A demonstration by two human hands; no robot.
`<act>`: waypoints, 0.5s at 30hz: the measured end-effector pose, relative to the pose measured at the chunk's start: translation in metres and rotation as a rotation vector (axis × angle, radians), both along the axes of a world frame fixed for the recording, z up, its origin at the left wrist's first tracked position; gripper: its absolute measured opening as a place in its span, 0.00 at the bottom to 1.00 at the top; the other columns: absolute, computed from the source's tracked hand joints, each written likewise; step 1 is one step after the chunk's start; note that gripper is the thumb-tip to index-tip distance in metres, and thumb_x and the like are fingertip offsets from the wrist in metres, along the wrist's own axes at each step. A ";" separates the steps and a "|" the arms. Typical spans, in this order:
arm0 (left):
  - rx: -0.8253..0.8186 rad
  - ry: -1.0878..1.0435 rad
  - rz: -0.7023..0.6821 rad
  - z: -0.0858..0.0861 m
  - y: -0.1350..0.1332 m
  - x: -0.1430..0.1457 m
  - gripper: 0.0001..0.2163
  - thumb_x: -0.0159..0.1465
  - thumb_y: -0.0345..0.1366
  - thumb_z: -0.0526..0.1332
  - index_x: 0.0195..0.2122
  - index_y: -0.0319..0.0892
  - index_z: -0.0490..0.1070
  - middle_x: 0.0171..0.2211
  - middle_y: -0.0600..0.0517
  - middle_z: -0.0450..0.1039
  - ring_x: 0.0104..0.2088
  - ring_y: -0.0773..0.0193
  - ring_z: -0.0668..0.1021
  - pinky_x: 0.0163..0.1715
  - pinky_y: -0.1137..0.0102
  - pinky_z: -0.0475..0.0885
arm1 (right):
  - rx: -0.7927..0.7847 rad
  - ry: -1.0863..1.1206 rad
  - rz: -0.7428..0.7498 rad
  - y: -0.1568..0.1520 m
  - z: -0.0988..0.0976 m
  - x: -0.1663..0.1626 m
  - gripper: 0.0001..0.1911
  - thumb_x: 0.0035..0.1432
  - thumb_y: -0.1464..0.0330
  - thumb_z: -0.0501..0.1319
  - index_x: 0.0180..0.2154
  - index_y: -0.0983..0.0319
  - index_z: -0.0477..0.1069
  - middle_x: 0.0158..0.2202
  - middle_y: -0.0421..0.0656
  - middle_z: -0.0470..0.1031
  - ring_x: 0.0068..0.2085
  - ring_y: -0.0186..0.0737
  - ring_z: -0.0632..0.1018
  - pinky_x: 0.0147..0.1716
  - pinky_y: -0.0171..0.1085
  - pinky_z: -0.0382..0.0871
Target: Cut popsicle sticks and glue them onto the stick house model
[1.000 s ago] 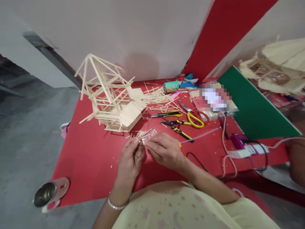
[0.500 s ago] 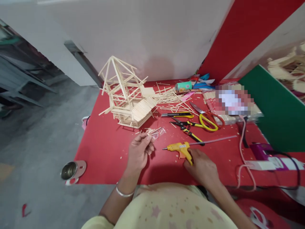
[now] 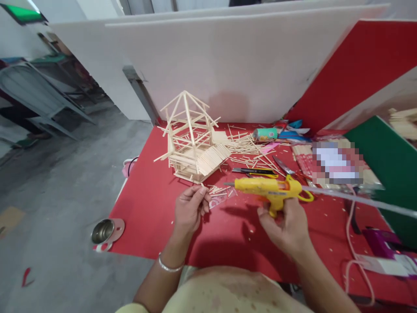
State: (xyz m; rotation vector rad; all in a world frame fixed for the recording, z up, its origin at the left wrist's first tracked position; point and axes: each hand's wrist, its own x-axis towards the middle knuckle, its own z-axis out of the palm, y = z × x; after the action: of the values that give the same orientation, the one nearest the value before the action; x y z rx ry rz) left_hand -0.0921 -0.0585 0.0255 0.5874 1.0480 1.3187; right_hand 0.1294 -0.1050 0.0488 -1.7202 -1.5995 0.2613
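Note:
My right hand grips the handle of a yellow glue gun raised above the red table, its nozzle pointing left and a clear glue stick trailing out to the right. My left hand pinches a small wooden stick between thumb and fingers, just left of the nozzle. A little pile of short sticks lies on the table between my hands. Behind them stands a stick house model with a bare roof frame.
Loose sticks, a craft knife, scissors and a small can lie at the back right. A green board and a cabled power strip sit at the right. A steel cup stands by the front-left corner. White panels wall the back.
My right hand left the stick pile, took the glue gun off the table and lifted it with its nozzle toward my left hand. The left hand keeps its stick. My view tilted up.

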 end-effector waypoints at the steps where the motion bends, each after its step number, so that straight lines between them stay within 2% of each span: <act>1: 0.002 0.003 0.008 0.001 0.002 -0.001 0.16 0.50 0.44 0.74 0.29 0.37 0.76 0.20 0.54 0.75 0.12 0.74 0.69 0.10 0.80 0.60 | 0.051 -0.038 0.040 0.011 0.010 -0.006 0.14 0.53 0.55 0.62 0.30 0.59 0.66 0.22 0.38 0.68 0.21 0.35 0.68 0.22 0.35 0.61; 3: 0.011 0.010 0.023 0.000 0.005 -0.002 0.16 0.50 0.44 0.74 0.29 0.37 0.76 0.20 0.54 0.75 0.12 0.74 0.69 0.10 0.80 0.60 | 0.124 -0.149 0.012 0.034 0.024 -0.016 0.20 0.51 0.50 0.64 0.30 0.59 0.66 0.24 0.38 0.68 0.23 0.36 0.69 0.24 0.35 0.61; 5: 0.017 0.017 0.027 -0.002 0.009 -0.003 0.15 0.51 0.44 0.74 0.30 0.37 0.76 0.20 0.54 0.75 0.12 0.74 0.69 0.10 0.80 0.60 | 0.172 -0.275 -0.055 0.054 0.029 -0.023 0.24 0.50 0.47 0.64 0.33 0.61 0.68 0.26 0.41 0.70 0.26 0.39 0.71 0.25 0.36 0.61; 9: 0.033 0.026 0.008 -0.008 0.015 -0.003 0.15 0.54 0.45 0.72 0.29 0.37 0.75 0.20 0.53 0.76 0.13 0.75 0.70 0.11 0.80 0.61 | 0.214 -0.476 -0.036 0.079 0.025 -0.031 0.22 0.55 0.52 0.60 0.40 0.64 0.70 0.34 0.48 0.75 0.33 0.45 0.75 0.27 0.37 0.62; 15: 0.046 0.048 -0.003 -0.016 0.021 -0.005 0.14 0.56 0.45 0.71 0.28 0.37 0.75 0.21 0.53 0.76 0.13 0.74 0.69 0.10 0.80 0.62 | 0.230 -0.628 0.004 0.089 0.022 -0.035 0.22 0.56 0.56 0.59 0.44 0.66 0.70 0.39 0.51 0.77 0.35 0.46 0.76 0.26 0.36 0.59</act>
State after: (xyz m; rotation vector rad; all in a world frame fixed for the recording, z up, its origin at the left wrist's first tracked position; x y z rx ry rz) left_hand -0.0967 -0.0376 0.0093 0.6577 1.0581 1.3351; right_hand 0.0943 -0.0162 0.0712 -1.7056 -1.9726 -0.4954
